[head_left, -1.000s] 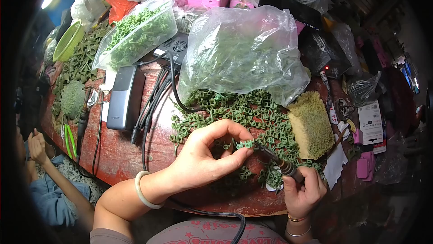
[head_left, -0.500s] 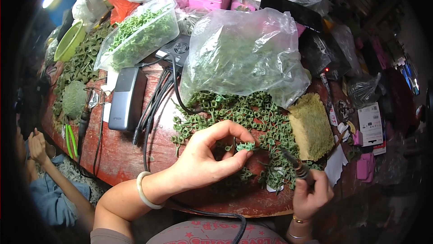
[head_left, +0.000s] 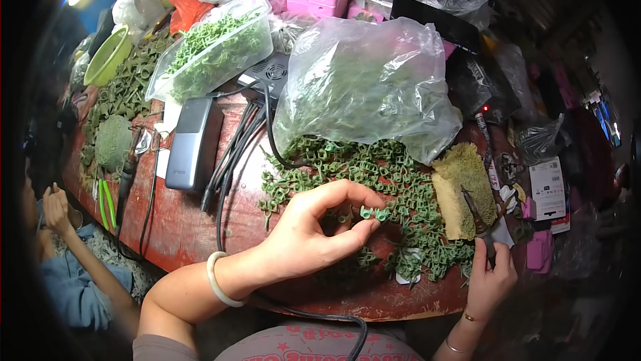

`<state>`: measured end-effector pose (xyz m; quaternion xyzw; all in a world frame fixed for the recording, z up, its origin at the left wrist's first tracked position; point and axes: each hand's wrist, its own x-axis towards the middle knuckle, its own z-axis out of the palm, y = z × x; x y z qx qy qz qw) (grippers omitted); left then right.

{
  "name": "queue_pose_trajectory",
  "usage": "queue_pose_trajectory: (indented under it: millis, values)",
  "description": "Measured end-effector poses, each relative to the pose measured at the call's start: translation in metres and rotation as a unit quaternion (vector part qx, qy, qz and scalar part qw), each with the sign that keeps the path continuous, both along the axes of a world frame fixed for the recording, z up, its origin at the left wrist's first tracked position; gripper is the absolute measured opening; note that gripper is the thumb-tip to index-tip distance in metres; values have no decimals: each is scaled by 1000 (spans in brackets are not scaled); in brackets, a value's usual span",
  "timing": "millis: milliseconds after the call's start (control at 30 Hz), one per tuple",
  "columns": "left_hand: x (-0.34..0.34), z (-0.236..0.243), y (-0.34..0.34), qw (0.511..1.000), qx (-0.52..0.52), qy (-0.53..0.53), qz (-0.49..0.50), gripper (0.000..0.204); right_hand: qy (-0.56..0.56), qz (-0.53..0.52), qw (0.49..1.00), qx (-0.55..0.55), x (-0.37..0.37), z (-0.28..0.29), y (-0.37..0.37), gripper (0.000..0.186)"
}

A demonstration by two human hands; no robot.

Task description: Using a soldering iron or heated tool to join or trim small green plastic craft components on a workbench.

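own hands [head_left: 312,229]: 2 | held tool [head_left: 481,226]: 1 | power bank [head_left: 191,147]: 1 | green basket [head_left: 107,57]: 1

Clear plastic bag [head_left: 367,80]: contents blurred to us | pen-shaped tool [head_left: 479,225]: grip partly hidden by right hand [head_left: 491,281] | grey shirt [head_left: 314,345]: cut by lower edge

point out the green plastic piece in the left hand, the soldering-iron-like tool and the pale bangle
Green plastic piece [head_left: 380,215]: head view, on its exposed end
Soldering-iron-like tool [head_left: 481,228]: head view, on its body behind the tip
Pale bangle [head_left: 211,275]: head view, on the band's outer curve
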<state>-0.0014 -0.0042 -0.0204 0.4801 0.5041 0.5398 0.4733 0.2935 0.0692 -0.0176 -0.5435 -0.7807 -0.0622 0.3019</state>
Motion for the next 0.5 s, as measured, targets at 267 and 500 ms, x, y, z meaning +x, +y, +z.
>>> queue_pose_trajectory:
  millis: [267,500]
  values:
    - [4,4,5,984,106,142,30,24,68,94,993,-8,-23,7,-21,43]
    - [3,3,4,980,107,158,50,24,66,189,978,-53,-45,-2,-25,43]
